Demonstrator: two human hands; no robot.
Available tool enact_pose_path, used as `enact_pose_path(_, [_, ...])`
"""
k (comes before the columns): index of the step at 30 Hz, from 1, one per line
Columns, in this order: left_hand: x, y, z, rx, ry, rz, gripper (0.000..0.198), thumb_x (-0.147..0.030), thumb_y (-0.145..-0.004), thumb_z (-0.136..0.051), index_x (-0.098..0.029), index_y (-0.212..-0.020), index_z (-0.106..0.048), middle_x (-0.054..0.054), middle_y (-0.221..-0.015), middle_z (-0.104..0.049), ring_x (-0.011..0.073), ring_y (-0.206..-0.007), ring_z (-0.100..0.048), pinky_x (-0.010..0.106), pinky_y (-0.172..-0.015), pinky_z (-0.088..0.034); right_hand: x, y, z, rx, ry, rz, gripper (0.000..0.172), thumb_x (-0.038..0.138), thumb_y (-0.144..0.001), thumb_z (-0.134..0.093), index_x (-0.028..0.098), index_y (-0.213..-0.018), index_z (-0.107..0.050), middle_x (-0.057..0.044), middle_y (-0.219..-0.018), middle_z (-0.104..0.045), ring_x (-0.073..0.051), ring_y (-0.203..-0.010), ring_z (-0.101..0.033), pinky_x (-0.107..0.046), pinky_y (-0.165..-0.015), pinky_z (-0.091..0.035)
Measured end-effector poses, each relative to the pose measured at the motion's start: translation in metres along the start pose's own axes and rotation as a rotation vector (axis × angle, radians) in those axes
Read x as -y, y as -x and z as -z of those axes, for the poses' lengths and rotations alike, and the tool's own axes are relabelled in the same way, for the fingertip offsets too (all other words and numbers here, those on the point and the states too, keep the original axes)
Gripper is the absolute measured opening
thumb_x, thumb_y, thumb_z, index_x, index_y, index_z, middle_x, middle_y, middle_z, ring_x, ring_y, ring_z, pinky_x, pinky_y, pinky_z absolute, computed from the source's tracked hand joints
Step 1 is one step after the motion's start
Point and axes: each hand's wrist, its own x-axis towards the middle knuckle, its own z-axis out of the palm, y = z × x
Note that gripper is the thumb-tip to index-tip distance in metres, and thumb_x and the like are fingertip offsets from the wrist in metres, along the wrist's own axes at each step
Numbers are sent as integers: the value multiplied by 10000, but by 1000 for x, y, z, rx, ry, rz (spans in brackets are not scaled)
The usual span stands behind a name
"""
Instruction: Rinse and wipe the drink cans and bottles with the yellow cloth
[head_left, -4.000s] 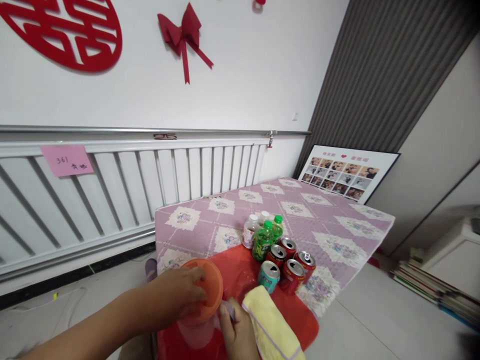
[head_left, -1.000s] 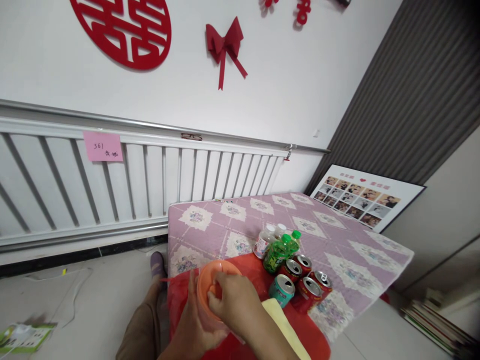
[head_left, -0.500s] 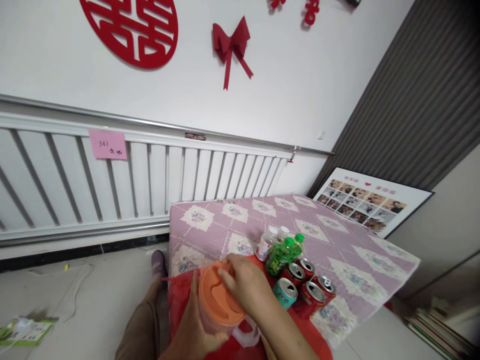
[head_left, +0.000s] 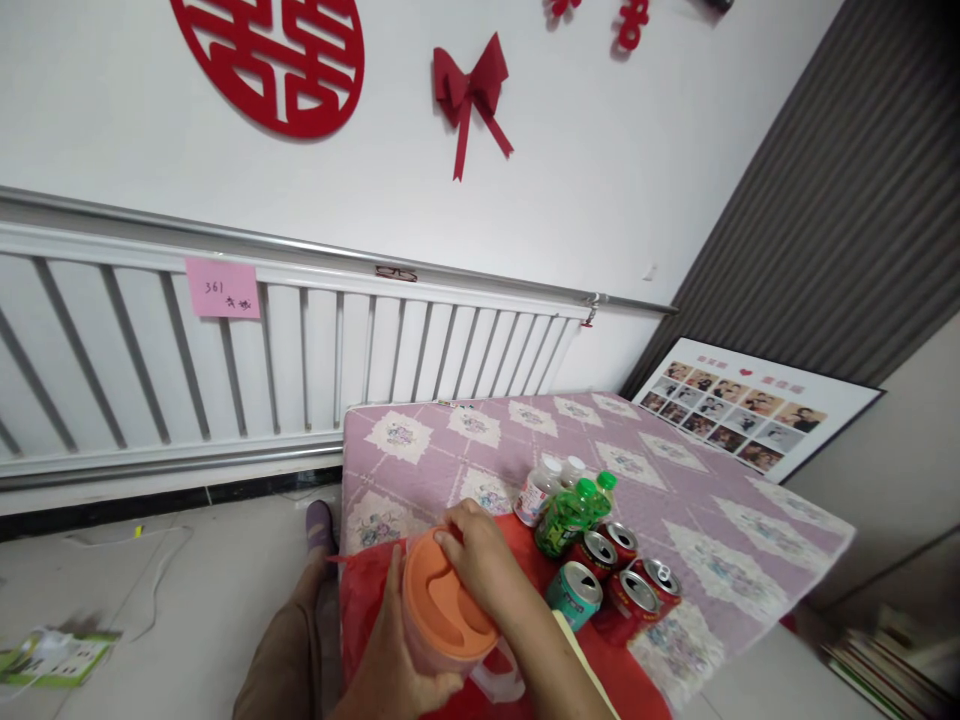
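Note:
A clear plastic jug (head_left: 442, 662) with an orange lid (head_left: 450, 597) is close in front of me at the near edge of the table. My left hand (head_left: 401, 650) is wrapped round its side, thumb along the front and fingers up the left wall. My right hand (head_left: 480, 560) grips the lid from the far right, with fingers bent over the rim and thumb on its top. The lid sits on the jug. Below the lid, a whitish handle (head_left: 499, 680) is partly hidden by my right forearm.
Right of my hands stand several opened red cans (head_left: 637, 592), a teal can (head_left: 576, 592), green bottles (head_left: 564, 518) and white-capped bottles (head_left: 536, 492). A red sheet (head_left: 626, 672) covers part of the floral tablecloth (head_left: 555, 440). A white radiator (head_left: 352, 350) runs behind the table.
My right hand stays on the lid, whose raised ridge looks slightly turned. My left hand keeps its hold. The whole view has shifted a little, and more of a pale yellow edge shows beside my right forearm.

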Motion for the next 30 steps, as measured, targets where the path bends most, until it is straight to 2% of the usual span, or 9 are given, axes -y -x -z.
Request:
enact_pose_path(5, [-4,-3,-2,-23,-13,-19,1306,-92,-477,-790,-212,-1537,-35,131,-1537,-358,396,-1362,-407,499,-1140,-390,0,-2,-1,-34,-32,-8,109,115,-848,-566,179,-838,-654,-52,-922,-643,-165,-920,-594,-249,-836,-434])
enact_pose_path(8, [-4,-3,-2,-18,-4,-20,1326,-125,-483,-811,-198,-1534,-5,147,-1537,-351,394,-1362,-407,513,-1138,-386,5,8,3,-123,19,-26,84,166,-853,-588,164,-919,-639,-73,-958,-648,-189,-951,-594,-268,-847,-436])
enact_pose_path(10, [-1,-2,-1,-4,0,-17,1352,-126,-487,-813,-197,-1529,46,154,-1552,-316,387,-1382,-378,504,-1147,-374,12,20,8,-145,90,-48,130,237,-879,-578,156,-966,-630,-90,-974,-661,-210,-952,-605,-287,-840,-437])
enact_pose_path(13, [3,1,0,29,10,-14,1346,-136,-507,-806,-211,-1524,73,148,-1571,-276,374,-1409,-333,483,-1154,-367,24,39,15,-32,140,-102,226,331,-890,-571,189,-1054,-636,-83,-995,-701,-222,-932,-643,-291,-793,-446])
enact_pose_path(16, [3,1,-1,-16,-15,-9,1329,-164,-501,-819,-215,-1525,28,153,-1567,-281,387,-1414,-316,491,-1155,-361,32,50,18,120,191,-84,293,321,-842,-607,227,-1117,-639,-82,-1094,-701,-240,-979,-648,-296,-788,-452])
enact_pose_path(19, [-1,0,-4,-46,-15,-32,1320,-162,-512,-814,-191,-1524,33,178,-1518,-367,401,-1360,-406,516,-1117,-400,36,52,20,213,244,-64,266,257,-844,-570,229,-1093,-659,-93,-1145,-689,-248,-1011,-645,-293,-785,-450])
enact_pose_path(24, [-2,-1,-5,-50,-14,-55,1296,-141,-531,-789,-206,-1528,37,150,-1449,-479,396,-1290,-499,514,-1061,-467,38,48,28,330,251,-14,188,222,-870,-519,221,-975,-675,-72,-1019,-722,-219,-925,-656,-262,-744,-436])
enact_pose_path(30, [5,0,-4,-58,-65,-81,1310,-159,-524,-768,-252,-1519,80,129,-1543,-345,372,-1343,-445,483,-1093,-451,31,45,36,408,216,130,213,195,-875,-530,192,-1041,-664,-95,-1070,-679,-227,-1018,-590,-287,-879,-417])
